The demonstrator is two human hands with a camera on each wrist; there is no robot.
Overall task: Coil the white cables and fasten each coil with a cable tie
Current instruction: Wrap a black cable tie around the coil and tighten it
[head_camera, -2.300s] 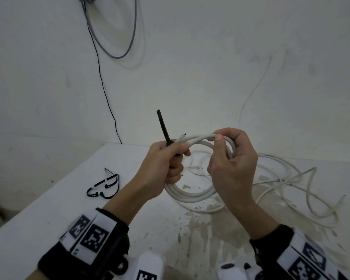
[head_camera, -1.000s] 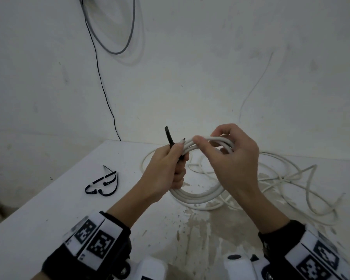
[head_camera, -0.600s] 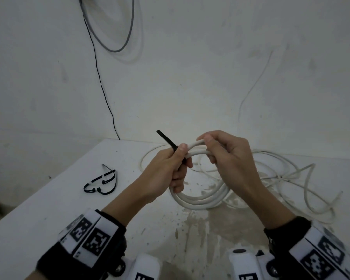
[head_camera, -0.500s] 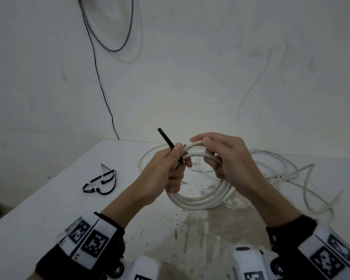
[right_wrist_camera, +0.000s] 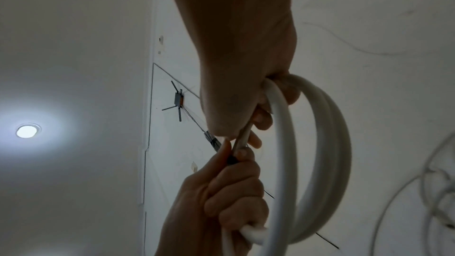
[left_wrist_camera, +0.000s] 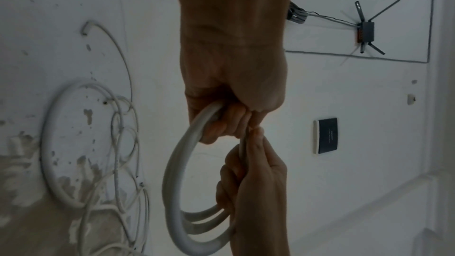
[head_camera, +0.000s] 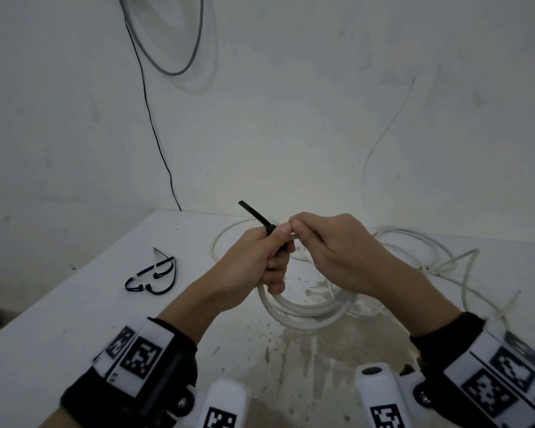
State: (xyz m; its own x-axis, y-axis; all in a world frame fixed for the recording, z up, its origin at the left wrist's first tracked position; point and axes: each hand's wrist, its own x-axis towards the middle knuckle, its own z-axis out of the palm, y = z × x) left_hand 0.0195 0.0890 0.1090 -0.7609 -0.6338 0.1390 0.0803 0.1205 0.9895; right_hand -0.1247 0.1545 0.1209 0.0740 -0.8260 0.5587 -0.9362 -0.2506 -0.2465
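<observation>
A bare white wall (head_camera: 291,118) is rising behind a stained white table (head_camera: 59,304), where loose white cables (head_camera: 439,257) are sprawling, well apart from two spare black ties (head_camera: 150,278). Above the tabletop, the coil (head_camera: 306,308) is hanging between both hands. The left hand (head_camera: 254,264) is clamping its curled fingers on coil and cable tie (head_camera: 257,216); the right hand (head_camera: 337,251) is pinching the strands beside it. The tie's end seems to be unthreaded, though fingers are hiding it. If either grip is loosening, the loops could be springing apart.
</observation>
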